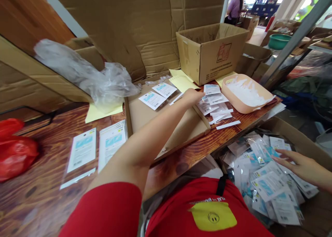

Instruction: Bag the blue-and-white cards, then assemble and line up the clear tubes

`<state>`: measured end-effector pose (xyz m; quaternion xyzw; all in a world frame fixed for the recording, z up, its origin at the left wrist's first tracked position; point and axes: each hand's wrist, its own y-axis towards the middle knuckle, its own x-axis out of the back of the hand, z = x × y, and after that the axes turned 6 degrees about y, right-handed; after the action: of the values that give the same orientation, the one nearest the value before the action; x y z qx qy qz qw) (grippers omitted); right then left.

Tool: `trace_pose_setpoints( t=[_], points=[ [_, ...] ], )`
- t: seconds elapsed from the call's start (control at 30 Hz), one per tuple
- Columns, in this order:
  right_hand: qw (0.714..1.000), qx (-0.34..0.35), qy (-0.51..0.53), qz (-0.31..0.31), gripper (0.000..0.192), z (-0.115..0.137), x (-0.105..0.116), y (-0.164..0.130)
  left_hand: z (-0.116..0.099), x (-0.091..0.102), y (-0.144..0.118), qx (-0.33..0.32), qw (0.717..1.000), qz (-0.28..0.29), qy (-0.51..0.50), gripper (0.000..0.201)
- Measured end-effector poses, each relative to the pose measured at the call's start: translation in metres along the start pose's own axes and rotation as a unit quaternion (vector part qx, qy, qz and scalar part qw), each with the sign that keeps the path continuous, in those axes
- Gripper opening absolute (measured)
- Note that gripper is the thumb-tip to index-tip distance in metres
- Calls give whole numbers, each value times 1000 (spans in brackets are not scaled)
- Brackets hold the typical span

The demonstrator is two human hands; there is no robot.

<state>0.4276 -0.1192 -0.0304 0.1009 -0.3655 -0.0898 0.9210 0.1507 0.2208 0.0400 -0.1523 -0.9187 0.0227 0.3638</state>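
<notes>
Nearest, below the wooden table (52,202), the right hand (301,166) lies open and flat on a heap of packets (272,188). On the table, flat cardboard (160,126) lies under the outstretched left arm. Beyond it, the left hand (193,96), fingers loosely curled, touches scattered white packets (215,105) beside a peach tray (246,95), before an open carton (210,54).

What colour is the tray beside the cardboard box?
Pale peach-pink tray, right of the left hand; head view shows it.
</notes>
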Motion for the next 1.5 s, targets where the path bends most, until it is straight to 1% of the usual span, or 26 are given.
trace_pose_setpoints(
  t=[0.03, 0.1, 0.13, 0.17, 0.23, 0.27, 0.3, 0.4, 0.47, 0.5, 0.53, 0.57, 0.6, 0.67, 0.7, 0.73, 0.8, 0.9, 0.97, 1.07, 1.13, 1.2, 1.27, 1.33, 1.43, 1.5],
  points=[
    [999, -3, -34, 33, 11, 6, -7, 11, -3, -6, 5, 12, 1000, 1, -8, 31],
    [991, 6, -96, 98, 24, 27, -20, 37, -9, -13, 13, 29, 999, 2, -27, 29],
    [987, 27, -112, 115, 28, 40, -25, 52, -12, -13, 14, 35, 999, 4, -39, 28],
    [984, 60, -125, 113, 28, 53, -30, 66, -16, -10, 14, 38, 998, 6, -54, 27],
    [977, 153, -135, 57, 20, 79, -37, 94, -20, 1, 9, 37, 995, 16, -89, 20],
    [970, 203, -133, 13, 17, 91, -40, 108, -21, 9, 3, 36, 994, 23, -104, 16],
    [959, 248, -131, -33, 18, 103, -43, 120, -21, 18, -6, 34, 991, 32, -125, 13],
    [923, 335, -134, -132, 42, 128, -56, 154, -11, 46, -43, 31, 970, 54, -235, 10],
    [909, 364, -128, -159, 57, 141, -70, 173, 3, 62, -75, 19, 951, 39, -305, 10],
    [906, 375, -112, -161, 64, 146, -78, 180, 11, 69, -91, 7, 949, 23, -313, 13],
    [906, 383, -90, -155, 68, 151, -88, 185, 20, 74, -108, -2, 950, 10, -311, 16],
    [907, 392, -64, -139, 66, 156, -97, 189, 29, 79, -124, -6, 952, 4, -306, 19],
    [907, 404, -37, -112, 58, 160, -106, 190, 38, 83, -140, -2, 954, 8, -301, 21],
    [899, 438, 4, -33, 37, 164, -124, 188, 55, 89, -169, 30, 953, 47, -298, 23],
    [889, 457, 17, 2, 33, 165, -132, 185, 63, 91, -182, 55, 949, 76, -301, 25],
    [879, 476, 24, 27, 33, 165, -139, 181, 71, 93, -194, 83, 942, 105, -308, 29],
    [863, 503, 24, 47, 35, 162, -151, 175, 87, 92, -215, 142, 920, 156, -331, 38],
    [844, 530, -11, 87, 29, 154, -160, 169, 107, 84, -235, 214, 888, 201, -353, 44],
    [834, 530, -51, 146, 26, 152, -158, 167, 114, 75, -240, 238, 882, 217, -345, 40],
    [831, 497, -104, 227, 36, 159, -145, 164, 116, 65, -238, 239, 883, 213, -343, 33],
    [837, 473, -110, 253, 43, 172, -135, 162, 114, 61, -232, 233, 881, 198, -360, 31],
    [852, 443, -84, 268, 39, 190, -131, 160, 110, 58, -227, 234, 880, 178, -372, 32],
    [870, 395, -41, 292, 27, 205, -136, 159, 107, 54, -222, 239, 883, 157, -373, 34],
    [887, 325, -14, 327, 17, 215, -147, 159, 105, 51, -220, 239, 887, 144, -369, 36],
    [903, 208, -22, 374, 7, 219, -164, 162, 103, 45, -218, 238, 887, 140, -370, 36],
    [904, 150, -33, 398, 8, 219, -171, 164, 102, 44, -218, 244, 882, 138, -378, 35]
  ],
)
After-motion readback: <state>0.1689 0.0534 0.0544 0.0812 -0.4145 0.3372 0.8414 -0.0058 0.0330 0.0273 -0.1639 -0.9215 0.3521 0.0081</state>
